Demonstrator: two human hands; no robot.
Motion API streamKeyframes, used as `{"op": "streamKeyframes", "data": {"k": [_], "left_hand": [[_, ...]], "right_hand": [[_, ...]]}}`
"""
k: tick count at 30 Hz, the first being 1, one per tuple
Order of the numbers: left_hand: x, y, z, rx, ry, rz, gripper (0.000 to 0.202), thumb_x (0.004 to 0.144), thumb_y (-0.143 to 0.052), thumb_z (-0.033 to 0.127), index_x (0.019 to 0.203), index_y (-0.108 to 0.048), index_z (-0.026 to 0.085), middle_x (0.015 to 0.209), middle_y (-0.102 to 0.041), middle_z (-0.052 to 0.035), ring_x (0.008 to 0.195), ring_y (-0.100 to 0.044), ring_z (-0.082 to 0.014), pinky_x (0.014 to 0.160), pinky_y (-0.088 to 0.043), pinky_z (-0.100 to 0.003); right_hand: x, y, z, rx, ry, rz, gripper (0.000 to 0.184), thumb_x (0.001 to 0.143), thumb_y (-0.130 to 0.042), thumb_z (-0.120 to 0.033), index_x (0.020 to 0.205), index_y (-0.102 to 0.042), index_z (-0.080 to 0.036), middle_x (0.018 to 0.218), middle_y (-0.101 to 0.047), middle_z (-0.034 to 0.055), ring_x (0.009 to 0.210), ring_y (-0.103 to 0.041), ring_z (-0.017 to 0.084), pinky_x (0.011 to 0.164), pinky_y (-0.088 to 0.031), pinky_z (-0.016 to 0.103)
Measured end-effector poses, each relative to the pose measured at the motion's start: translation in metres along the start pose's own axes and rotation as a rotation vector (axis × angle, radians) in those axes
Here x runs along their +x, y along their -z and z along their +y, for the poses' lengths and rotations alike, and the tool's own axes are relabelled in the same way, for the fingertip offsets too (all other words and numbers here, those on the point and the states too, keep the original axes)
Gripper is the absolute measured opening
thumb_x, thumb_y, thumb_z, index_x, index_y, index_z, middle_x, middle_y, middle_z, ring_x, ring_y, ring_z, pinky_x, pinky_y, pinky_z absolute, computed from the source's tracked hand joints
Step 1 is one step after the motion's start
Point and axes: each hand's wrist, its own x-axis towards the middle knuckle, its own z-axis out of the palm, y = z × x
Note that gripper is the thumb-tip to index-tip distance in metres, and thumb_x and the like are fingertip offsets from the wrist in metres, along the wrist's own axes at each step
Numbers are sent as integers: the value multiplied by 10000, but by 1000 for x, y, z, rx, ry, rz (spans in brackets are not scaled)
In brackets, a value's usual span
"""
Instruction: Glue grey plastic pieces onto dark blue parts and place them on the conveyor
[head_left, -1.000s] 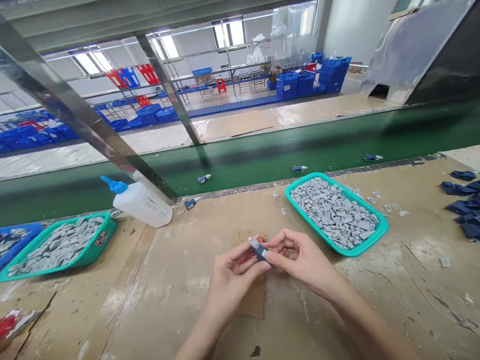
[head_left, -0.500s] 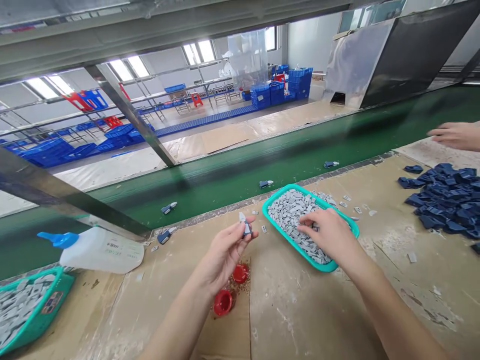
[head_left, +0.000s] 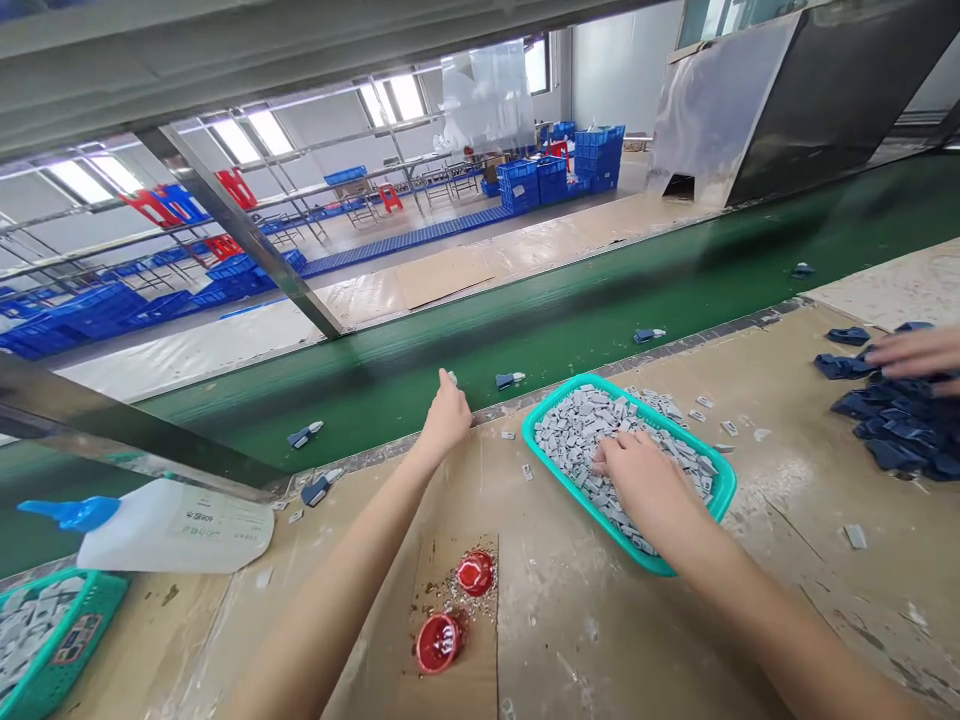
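Observation:
My left hand (head_left: 448, 415) reaches over the near edge of the green conveyor belt (head_left: 397, 385), fingers closed. A small pale grey tip (head_left: 452, 379) shows past its fingers; the rest of the held part is hidden. My right hand (head_left: 637, 470) is in a turquoise basket (head_left: 600, 518) full of small grey plastic pieces (head_left: 574, 425). Its fingers are bent together among the pieces, and what they pinch is hidden. On the belt lie several navy-and-grey plastic parts, one (head_left: 510, 380) just right of my left hand.
Two red cups (head_left: 436, 642) stand on the cardboard-covered bench. A white bottle with a blue nozzle (head_left: 180, 525) lies at left, beside another turquoise basket (head_left: 82, 640). At right, another person's hand (head_left: 922, 355) is over a heap of navy parts (head_left: 900, 425). A metal post (head_left: 247, 235) rises behind the belt.
My left hand has moved forward from above the bench to the belt with the navy-and-grey part. The right hand stays in the basket. The other person's hand has come down to the navy heap.

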Motion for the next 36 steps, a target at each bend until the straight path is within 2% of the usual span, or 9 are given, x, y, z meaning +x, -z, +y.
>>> {"op": "streamKeyframes", "data": {"k": [4,8,15,18,22,24,28,31,36], "left_hand": [[29,-16,-7,187,-41,-22,570,809,-447,124,1350,-314,2,1303,-441,-315,1230,-423,-389,959,-353,-525],[31,-27,-2,279,-145,19,460,860,-431,224,1297,-433,81,1369,-386,-245,1311,-275,-369,1014,-258,-544],[14,-36,5,255,-269,-62,208,817,-486,97,958,-637,121,1007,-601,-168,1064,-495,-286,900,-397,-421],[-16,-22,9,176,-293,-63,267,815,-452,47,1008,-617,129,1042,-593,-153,1039,-522,-250,888,-414,-379],[-85,26,14,-28,-296,-94,251,906,-389,193,1089,-561,187,1074,-626,-88,968,-588,-170,859,-459,-296],[-123,58,14,-470,-183,-181,231,898,-442,257,1079,-562,177,1071,-640,-93,989,-595,-175,889,-456,-309],[-193,107,7,-822,68,-18,225,804,-620,254,1020,-599,192,1021,-657,-61,987,-594,-162,890,-457,-279],[-233,114,-6,-935,215,194,225,720,-712,216,926,-627,189,891,-671,-22,861,-619,-123,775,-488,-206],[-279,90,-24,-1089,449,410,288,625,-781,225,877,-659,160,869,-714,-52,816,-663,-144,754,-511,-221]], "right_hand": [[-10,5,4,324,-31,48,154,905,-436,-266,837,-560,-204,693,-629,38,643,-574,192,550,-379,277],[-26,8,-1,870,-97,25,161,779,-608,-363,762,-595,-204,742,-645,34,708,-606,188,615,-481,269],[-45,-2,-32,1173,-132,-82,224,709,-688,-395,745,-620,-185,645,-654,24,587,-549,138,544,-453,235],[-49,-11,-43,1228,-115,-123,255,704,-701,-387,843,-638,-183,653,-668,21,603,-564,134,566,-457,229],[-54,-26,-55,1226,-83,-178,255,709,-691,-399,796,-671,-160,736,-697,61,699,-625,169,627,-482,250],[-57,-33,-62,1212,-54,-168,245,713,-688,-390,799,-676,-161,766,-707,70,733,-643,184,664,-491,266],[-64,-45,-74,1170,-15,-186,246,714,-681,-397,781,-672,-161,768,-716,76,734,-658,202,671,-495,288],[-67,-54,-83,1130,-6,-220,259,703,-687,-406,749,-666,-152,726,-714,79,698,-658,206,626,-486,282],[-69,-63,-94,1174,48,-267,274,707,-684,-419,742,-663,-148,734,-724,90,703,-671,212,648,-494,289]]}}
